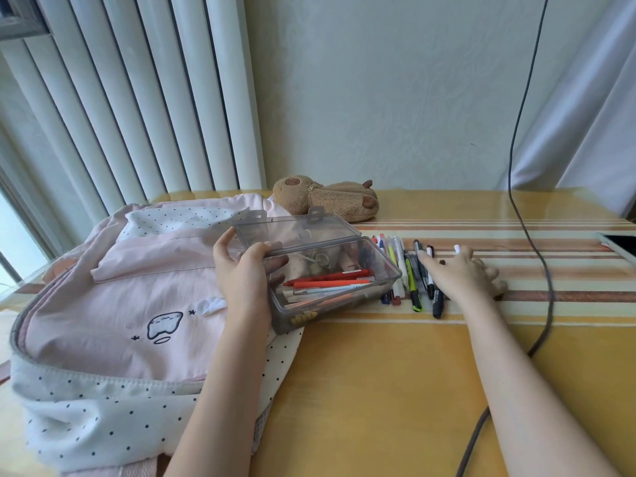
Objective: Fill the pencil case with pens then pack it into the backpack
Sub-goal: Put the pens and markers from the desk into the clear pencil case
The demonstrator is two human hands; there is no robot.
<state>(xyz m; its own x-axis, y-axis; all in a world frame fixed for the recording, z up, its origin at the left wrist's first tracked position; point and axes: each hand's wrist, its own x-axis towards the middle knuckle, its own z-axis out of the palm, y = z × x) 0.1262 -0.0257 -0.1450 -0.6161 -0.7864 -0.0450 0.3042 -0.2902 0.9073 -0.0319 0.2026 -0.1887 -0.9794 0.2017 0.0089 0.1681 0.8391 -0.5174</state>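
Pencil case (330, 270) is a clear smoky plastic box w/ hinged lid tipped up and back, sitting partly on the backpack's right edge and partly over the table. Inside I see red and orange pens (327, 280) plus a couple of white ones lying lengthwise, and some small stuff at the far end I can't id. My left hand (246, 277) grips the case's near-left corner, thumb up along the lid side, fingers curled over the rim, so it's closed round the case wall. Just right of the case, a row of loose pens (413, 273) lies on the striped cloth, approx parallel, tips pointing away from me: white, blue, yellow-green, black barrels. My right hand (461, 270) is flat over the right end of that row, fingers spread and reaching left across the black markers; palm down, mostly open. Can't tell if it has actually pinched one yet. The backpack (120, 304) lies flat on the left, pale pink w/ white polka-dot trim and a small embroidered cloud patch. Behind the case there's a brown plush toy (327, 197) against the wall. Table (378, 373) has a yellow cloth w/ orange and cream stripes. A dark cable (537, 235) hangs down the wall and runs across the table at right; a phone edge (619, 246) shows at far right.
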